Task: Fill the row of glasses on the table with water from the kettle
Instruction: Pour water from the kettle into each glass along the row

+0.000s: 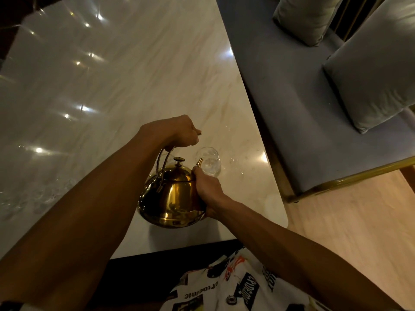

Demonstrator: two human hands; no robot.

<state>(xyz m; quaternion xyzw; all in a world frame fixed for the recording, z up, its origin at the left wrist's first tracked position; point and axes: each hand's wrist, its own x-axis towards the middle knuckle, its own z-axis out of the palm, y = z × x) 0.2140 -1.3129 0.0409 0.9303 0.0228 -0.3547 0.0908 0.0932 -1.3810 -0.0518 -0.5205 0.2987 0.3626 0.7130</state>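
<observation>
A shiny gold kettle [171, 198] is lifted above the near right part of the marble table [116, 81]. My left hand [177, 132] grips its wire handle from above. My right hand [207, 190] presses against the kettle's right side and base. The spout tip [199, 163] hangs over the rim of a clear glass [210, 161] standing just beyond the kettle. A second clear glass [167, 159] is partly hidden behind the handle. Several faint clear glasses [27, 198] show at the table's left edge, beyond my left forearm.
A blue upholstered bench [310, 122] with a gold frame stands close to the table's right side, carrying grey cushions [377, 68]. Pale wooden floor [350, 221] lies at the near right. The table's rounded near-right corner [285, 221] is beside my right forearm.
</observation>
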